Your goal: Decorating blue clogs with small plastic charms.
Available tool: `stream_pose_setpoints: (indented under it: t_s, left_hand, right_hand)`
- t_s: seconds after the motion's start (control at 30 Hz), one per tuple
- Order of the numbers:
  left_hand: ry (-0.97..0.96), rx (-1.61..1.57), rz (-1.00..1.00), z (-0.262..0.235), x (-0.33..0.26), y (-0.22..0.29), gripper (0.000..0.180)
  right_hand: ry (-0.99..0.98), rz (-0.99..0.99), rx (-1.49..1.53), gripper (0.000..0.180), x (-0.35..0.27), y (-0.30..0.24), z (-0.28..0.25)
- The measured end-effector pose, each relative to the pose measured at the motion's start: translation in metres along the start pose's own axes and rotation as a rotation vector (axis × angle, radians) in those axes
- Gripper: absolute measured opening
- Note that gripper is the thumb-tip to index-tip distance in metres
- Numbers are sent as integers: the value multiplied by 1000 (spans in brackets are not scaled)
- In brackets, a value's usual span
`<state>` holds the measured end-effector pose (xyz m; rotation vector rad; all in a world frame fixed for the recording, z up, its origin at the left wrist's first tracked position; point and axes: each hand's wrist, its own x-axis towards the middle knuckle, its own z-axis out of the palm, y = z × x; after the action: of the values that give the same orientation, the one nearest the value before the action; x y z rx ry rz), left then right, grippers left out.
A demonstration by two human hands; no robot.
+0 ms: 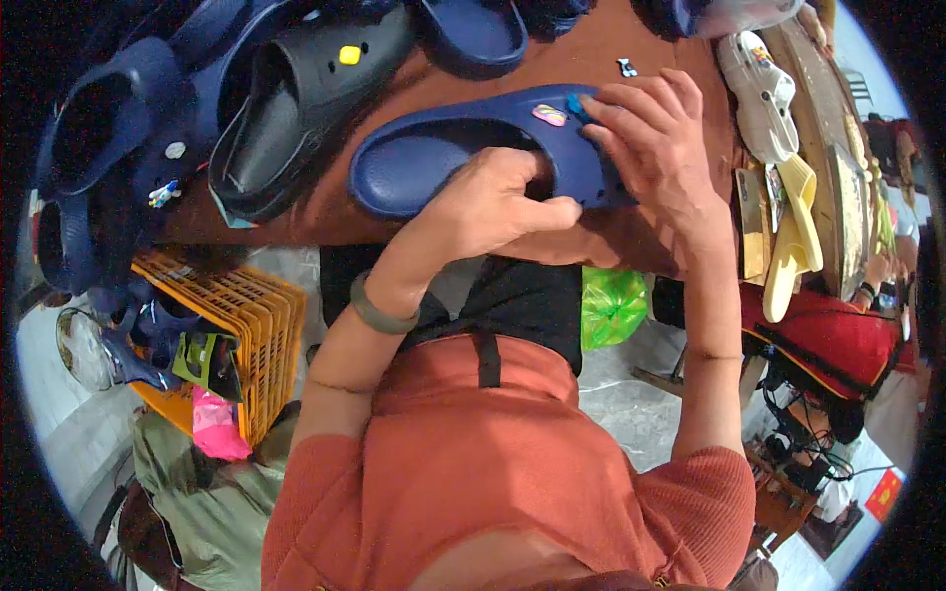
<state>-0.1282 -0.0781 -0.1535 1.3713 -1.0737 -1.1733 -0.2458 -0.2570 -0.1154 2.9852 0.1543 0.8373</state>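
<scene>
A navy blue clog (pixel 409 175) lies across the brown tabletop, its heel to the left. The fingers of my left hand (pixel 483 209) reach into its opening and are hidden there, while the thumb stays outside along the near side; the hand grips the upper. On top of the clog sits a pink and yellow shoe charm (pixel 550 115). Just right of it, my right hand (pixel 655 138) pinches a small blue shoe charm (pixel 577 106) against the upper with thumb and forefinger. A small dark and white charm (pixel 626 67) lies on the table beyond that hand.
A black clog (pixel 315 84) bearing a yellow charm (pixel 350 55) stands at the left, among several blue clogs. Loose charms (pixel 164 193) lie near it. A white clog (pixel 759 94) and pale yellow slipper (pixel 794 231) are at the right. An orange crate (pixel 271 345) stands below left.
</scene>
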Motion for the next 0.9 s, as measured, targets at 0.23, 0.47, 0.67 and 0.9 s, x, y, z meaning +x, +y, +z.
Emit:
stream_pose_setpoints:
  t_s: [0.23,0.47,0.67,0.9]
  left_hand:
    - [85,183,25,-9,15,5,30]
    - [158,195,86,-6,13,2,32]
    - [180,191,105,-7,7,16,32]
    - [234,436,411,-2,1,6,30]
  right_hand:
    - [-136,-7,-10,18,6,10,21]
    - [-177,109,151,14,4,4,20]
    - [-269,141,220,14,10,11,15]
    - [-646,453,866,16,31,63,26]
